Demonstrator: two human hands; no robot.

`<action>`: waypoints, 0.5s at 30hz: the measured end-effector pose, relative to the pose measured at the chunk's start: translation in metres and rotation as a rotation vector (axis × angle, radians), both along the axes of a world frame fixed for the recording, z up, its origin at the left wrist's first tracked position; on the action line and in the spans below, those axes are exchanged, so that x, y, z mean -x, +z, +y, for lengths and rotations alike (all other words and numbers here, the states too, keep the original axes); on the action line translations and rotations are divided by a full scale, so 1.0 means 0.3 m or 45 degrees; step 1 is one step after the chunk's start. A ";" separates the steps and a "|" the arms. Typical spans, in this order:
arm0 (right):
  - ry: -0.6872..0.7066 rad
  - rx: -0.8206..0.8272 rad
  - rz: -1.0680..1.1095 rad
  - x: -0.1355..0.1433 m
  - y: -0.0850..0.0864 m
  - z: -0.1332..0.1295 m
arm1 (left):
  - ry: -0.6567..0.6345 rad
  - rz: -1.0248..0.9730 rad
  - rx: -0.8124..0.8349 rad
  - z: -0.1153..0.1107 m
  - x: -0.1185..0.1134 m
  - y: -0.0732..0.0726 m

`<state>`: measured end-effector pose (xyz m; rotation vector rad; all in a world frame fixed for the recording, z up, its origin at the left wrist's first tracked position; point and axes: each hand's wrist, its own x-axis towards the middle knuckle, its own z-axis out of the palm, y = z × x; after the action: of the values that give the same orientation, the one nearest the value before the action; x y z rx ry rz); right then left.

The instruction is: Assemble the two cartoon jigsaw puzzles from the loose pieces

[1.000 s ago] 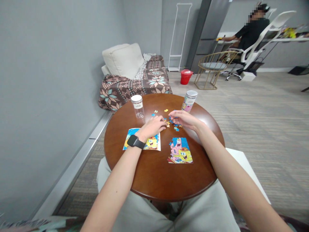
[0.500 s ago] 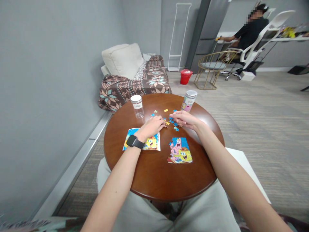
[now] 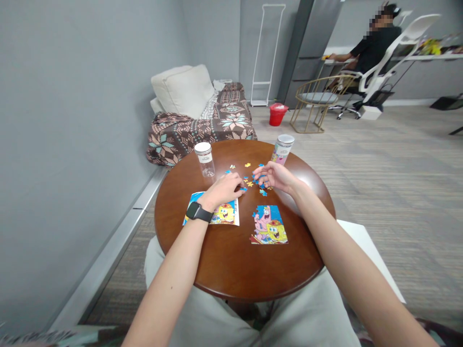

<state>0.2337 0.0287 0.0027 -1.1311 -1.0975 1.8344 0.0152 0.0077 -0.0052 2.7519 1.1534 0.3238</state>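
I judge that I am picking through the loose puzzle pieces (image 3: 250,184), which lie scattered between my two hands and just beyond them. My left hand (image 3: 224,189) is low with its fingers curled; a blue piece (image 3: 244,189) sits right at the fingertips, though I cannot tell whether I have it pinched. My right hand (image 3: 280,178) hangs over more blue pieces, thumb and fingers loosely bent; whether anything is between them I cannot tell (my own fingers hide it).

A light-blue piece (image 3: 263,193) lies just nearer to me than my right fingers. The joined section (image 3: 269,225) lies closer to my body than either grip, below my right hand, and the printed sheet (image 3: 227,217) is partly under my left wrist. As I see it, the next move calls for a light, narrow fingertip pinch on one flat piece.
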 end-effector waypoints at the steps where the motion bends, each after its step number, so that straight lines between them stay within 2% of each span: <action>1: 0.008 -0.013 0.022 -0.001 -0.002 0.000 | -0.004 -0.007 0.005 0.002 0.001 -0.003; 10: -0.019 -0.197 -0.138 0.008 -0.015 -0.005 | 0.000 -0.063 0.067 0.006 -0.007 -0.019; 15: 0.051 -0.249 -0.131 0.008 -0.012 -0.011 | -0.035 -0.126 0.087 0.006 -0.005 -0.027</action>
<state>0.2314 0.0253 -0.0007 -1.1045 -1.3363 1.6719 0.0168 0.0095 -0.0132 2.6580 1.0815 0.4044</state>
